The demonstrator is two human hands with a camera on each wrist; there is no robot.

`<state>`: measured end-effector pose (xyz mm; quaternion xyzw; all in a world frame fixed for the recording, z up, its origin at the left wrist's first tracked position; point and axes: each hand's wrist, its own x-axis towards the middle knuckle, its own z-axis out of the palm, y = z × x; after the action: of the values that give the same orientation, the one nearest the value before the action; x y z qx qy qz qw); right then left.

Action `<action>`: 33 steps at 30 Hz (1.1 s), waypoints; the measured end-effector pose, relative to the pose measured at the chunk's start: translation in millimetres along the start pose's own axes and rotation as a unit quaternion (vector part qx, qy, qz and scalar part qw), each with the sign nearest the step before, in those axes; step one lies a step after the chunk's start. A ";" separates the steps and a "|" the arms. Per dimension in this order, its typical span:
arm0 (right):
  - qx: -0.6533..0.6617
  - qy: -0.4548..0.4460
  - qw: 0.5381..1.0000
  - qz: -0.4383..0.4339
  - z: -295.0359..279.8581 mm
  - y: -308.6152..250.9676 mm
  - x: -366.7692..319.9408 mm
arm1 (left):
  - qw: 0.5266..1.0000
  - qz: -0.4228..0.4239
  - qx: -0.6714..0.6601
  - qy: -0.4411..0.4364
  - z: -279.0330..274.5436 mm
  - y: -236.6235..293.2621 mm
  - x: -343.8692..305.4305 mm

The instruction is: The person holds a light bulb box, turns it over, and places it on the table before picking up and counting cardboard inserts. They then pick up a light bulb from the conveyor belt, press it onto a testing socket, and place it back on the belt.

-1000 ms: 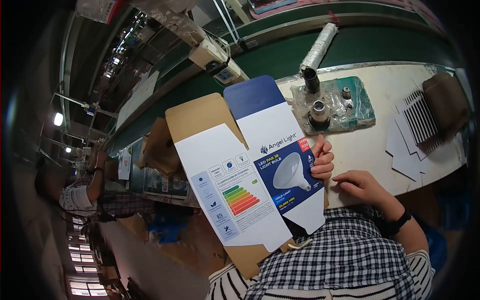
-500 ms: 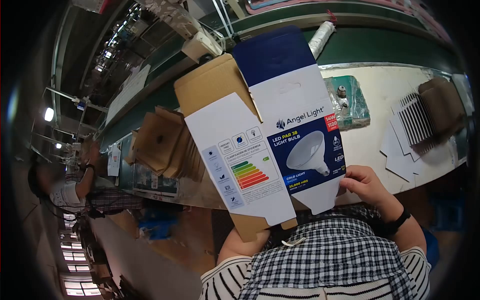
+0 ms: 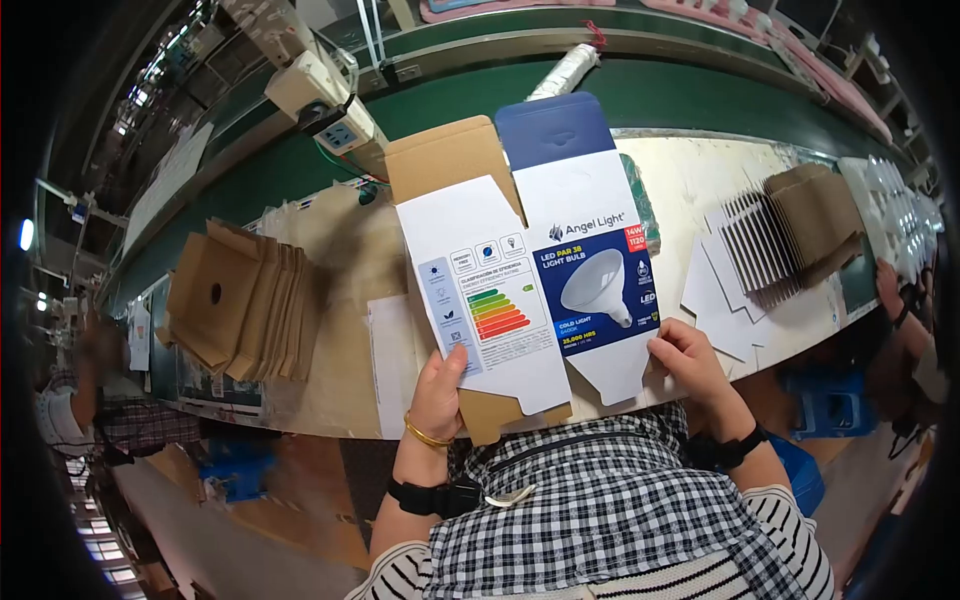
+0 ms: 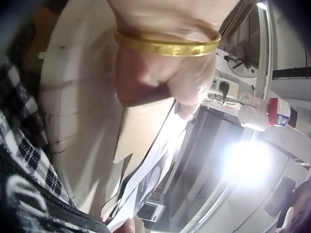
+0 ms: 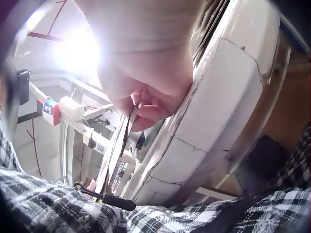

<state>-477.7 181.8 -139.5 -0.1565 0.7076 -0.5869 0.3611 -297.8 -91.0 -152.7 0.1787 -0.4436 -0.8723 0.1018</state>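
A printed light bulb carton (image 3: 600,290), flat with its end flaps spread, is held up in front of the apron in the head view. Its blue and white panels face me, with bare brown board along the left flaps. At the lower left edge my left hand (image 3: 437,400) grips it, thumb over the printed face and fingers behind. My right hand (image 3: 690,362) pinches the lower right edge. The left wrist view shows the carton's brown flap (image 4: 143,128) under the palm. Seen from the right wrist, the carton edge (image 5: 116,145) lies between thumb and curled fingers.
Brown opened cartons (image 3: 235,300) stand nested at the left of the table. White carton blanks (image 3: 750,250) are fanned out on the right. Behind the carton are a power socket strip (image 3: 335,130), a wrapped tube (image 3: 567,72) and a partly hidden green board (image 3: 640,200).
The right hand has come from beside the carton to pinch its edge. The left hand, its fingers earlier round the right edge, now grips the lower left. The head view has swung right.
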 end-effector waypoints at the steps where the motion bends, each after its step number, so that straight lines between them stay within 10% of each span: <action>1: 0.001 0.000 1.000 0.000 0.9 -0.5 -0.1 | 1.000 -0.011 0.001 -0.005 1.2 2.0 -0.2; 33: -0.008 -0.018 1.000 -0.003 1.6 9.2 4.3 | 0.994 -0.018 -0.103 0.029 -6.1 -10.8 12.4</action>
<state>-477.7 180.3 -149.7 -0.1723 0.7054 -0.5792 0.3705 -306.9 -93.4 -167.6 0.2007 -0.3449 -0.9095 0.1163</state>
